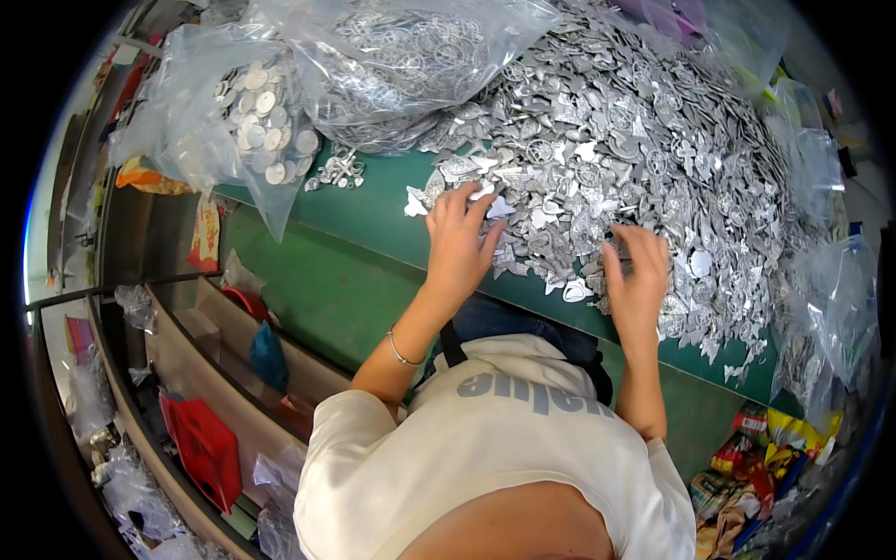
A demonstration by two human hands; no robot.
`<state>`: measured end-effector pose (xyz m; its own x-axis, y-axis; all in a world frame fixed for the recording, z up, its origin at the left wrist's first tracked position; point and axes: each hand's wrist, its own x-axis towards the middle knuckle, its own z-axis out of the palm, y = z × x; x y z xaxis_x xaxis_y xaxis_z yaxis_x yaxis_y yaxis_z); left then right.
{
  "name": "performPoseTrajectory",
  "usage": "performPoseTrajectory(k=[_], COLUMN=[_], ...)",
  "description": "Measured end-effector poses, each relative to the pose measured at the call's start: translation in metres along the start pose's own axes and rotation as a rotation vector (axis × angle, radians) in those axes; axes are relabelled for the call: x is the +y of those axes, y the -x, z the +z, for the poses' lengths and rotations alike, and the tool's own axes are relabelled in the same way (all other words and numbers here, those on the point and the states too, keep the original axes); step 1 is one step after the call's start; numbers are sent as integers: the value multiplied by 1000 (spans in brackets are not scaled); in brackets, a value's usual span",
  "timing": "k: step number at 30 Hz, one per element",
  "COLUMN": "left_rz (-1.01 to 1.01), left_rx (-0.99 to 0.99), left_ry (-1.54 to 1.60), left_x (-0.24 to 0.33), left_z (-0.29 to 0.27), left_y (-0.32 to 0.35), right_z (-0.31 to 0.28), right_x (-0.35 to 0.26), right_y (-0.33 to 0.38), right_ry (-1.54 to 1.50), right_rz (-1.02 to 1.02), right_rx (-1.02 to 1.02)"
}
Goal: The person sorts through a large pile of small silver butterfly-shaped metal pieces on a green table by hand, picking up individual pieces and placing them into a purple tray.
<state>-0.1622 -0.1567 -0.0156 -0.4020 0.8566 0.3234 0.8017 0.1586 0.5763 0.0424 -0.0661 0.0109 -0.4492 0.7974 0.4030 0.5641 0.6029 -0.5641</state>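
Note:
A large heap of small silver-grey metal charms (597, 140) in many flat shapes covers the green tabletop (364, 210). At the heap's near left edge, my left hand (457, 241) rests with fingers bent and thumb apart, its fingertips among the charms beside a shiny bright piece (499, 207). My right hand (638, 278) lies farther right on the near side of the heap, thumb and fingers apart and curved down to the charms. No held piece shows in either hand. Parts of the fingertips are hard to make out against the metal.
A clear bag of round metal discs (266, 121) and a larger plastic bag of metal pieces (392, 65) sit at the back left. Between them and my left hand lies a small charm cluster (338, 170). Drawers (224, 364) stand lower left; colourful packets (765, 448) lie lower right.

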Motion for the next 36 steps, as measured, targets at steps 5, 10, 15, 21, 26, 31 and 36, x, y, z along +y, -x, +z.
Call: performPoseTrajectory(k=[5, 10, 15, 21, 26, 31, 36], left_rz=[-52, 41, 85, 70, 45, 109, 98], left_rx=[67, 53, -135, -42, -30, -13, 75], left_ry=[-108, 95, 131, 99, 90, 133, 178], left_x=[-3, 7, 35, 28, 31, 26, 24], left_z=[4, 5, 14, 19, 21, 25, 25], left_y=[-3, 7, 11, 13, 16, 15, 14], right_z=[31, 22, 8, 27, 39, 38, 42], right_x=[-11, 2, -22, -23, -19, -16, -14], right_y=[-11, -8, -3, -7, 5, 3, 10], right_ry=[240, -23, -366, 2, -30, 30, -112], right_rz=[-17, 172, 278, -107, -110, -162, -219], right_rx=[-54, 94, -124, -240, -96, -106, -18])
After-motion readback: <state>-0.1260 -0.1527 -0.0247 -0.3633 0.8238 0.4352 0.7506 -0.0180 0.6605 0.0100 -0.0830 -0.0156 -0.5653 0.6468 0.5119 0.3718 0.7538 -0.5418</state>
